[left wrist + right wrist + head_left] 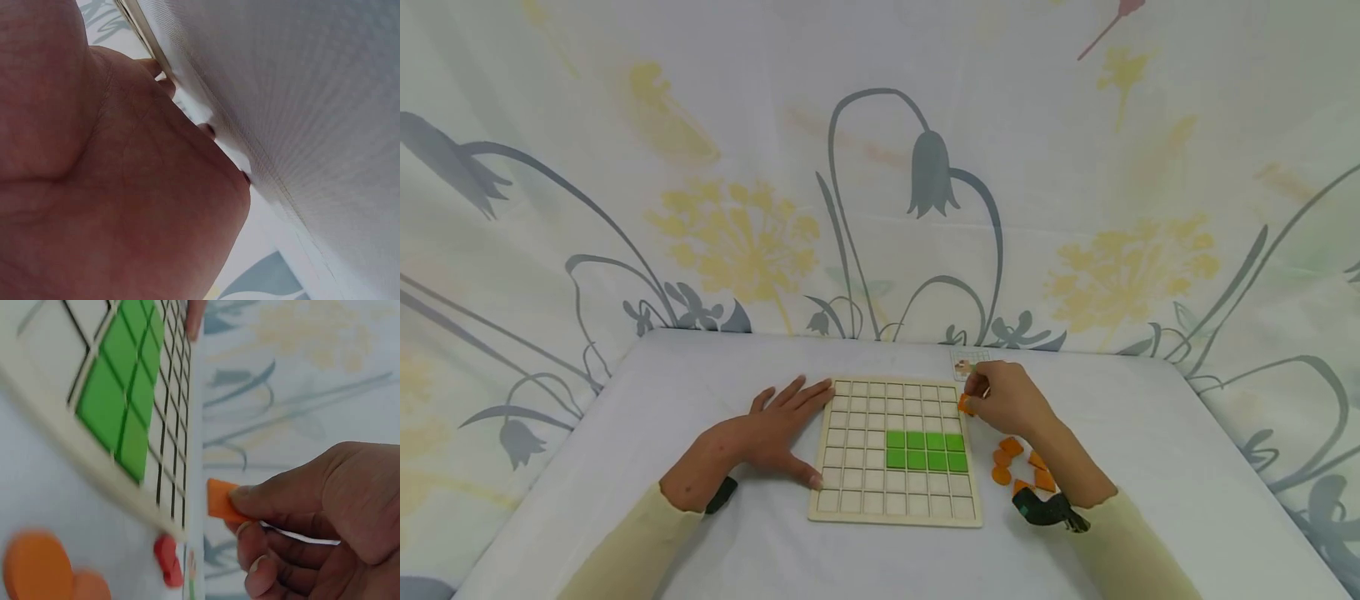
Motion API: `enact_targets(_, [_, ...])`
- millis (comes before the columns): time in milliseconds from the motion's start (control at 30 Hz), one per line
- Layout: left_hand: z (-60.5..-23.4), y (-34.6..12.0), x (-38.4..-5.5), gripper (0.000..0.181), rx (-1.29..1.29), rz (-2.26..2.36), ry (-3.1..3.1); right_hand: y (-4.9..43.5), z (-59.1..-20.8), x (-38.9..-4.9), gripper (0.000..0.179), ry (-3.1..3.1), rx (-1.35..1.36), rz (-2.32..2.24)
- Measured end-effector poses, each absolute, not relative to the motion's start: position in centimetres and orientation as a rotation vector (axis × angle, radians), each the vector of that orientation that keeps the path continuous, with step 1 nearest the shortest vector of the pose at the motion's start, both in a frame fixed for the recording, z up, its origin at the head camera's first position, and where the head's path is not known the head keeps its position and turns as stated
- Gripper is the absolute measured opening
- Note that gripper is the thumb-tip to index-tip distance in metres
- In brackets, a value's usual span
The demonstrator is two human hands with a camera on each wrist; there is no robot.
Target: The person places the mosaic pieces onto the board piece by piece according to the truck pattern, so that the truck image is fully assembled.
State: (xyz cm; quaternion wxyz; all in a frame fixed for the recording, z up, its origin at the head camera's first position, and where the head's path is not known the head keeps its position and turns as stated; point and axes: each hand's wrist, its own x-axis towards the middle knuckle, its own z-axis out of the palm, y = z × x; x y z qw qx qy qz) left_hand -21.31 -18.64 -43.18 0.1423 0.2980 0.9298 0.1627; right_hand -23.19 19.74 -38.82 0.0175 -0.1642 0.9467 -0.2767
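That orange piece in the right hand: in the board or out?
Out: the orange piece is pinched in the right hand, clear of the board.

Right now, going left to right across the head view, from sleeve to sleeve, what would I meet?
Cream left sleeve → left hand → green square tiles → right hand → cream right sleeve.

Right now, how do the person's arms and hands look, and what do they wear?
Pale yellow fabric sleeves end before both wrists. The left hand and right hand are gloveless. A black, curved device sits at the right wrist; another black piece by the left.
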Motion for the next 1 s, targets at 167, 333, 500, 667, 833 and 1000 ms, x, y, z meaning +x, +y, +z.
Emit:
enact_targets(167, [-43.2,-18.7,-21.4,0.13,0.854,0.485,2.679,16.8,-39.6,-21.9,0.007,2.889,-0.715,-1.027])
enact_targets(333, [-43.2,-18.6,-21.4,0.129,0.84,0.465,2.681,13.8,-41.2,-20.8,0.013,2.814,-0.867,-1.141])
enact_targets(500, [-43.2,-18.6,-21.4,0.129,0.838,0.471,2.676,11.7,-42.5,-20.1,0.012,2.764,-0.947,-1.193])
enact_targets(667, [-43.1,-18.6,-21.4,0.129,0.844,0.455,2.685,10.9,-43.3,-19.6,0.01,2.728,-0.948,-1.169])
enact_targets(833, [-43.1,-18.6,-21.3,0.13,0.849,0.457,2.69,10.7,-43.8,-19.5,0.009,2.71,-0.929,-1.108])
enact_targets(1000, [-43.1,-18.5,-21.3,0.129,0.849,0.45,2.687,10.5,-43.8,-19.3,0.01,2.763,-0.997,-1.037])
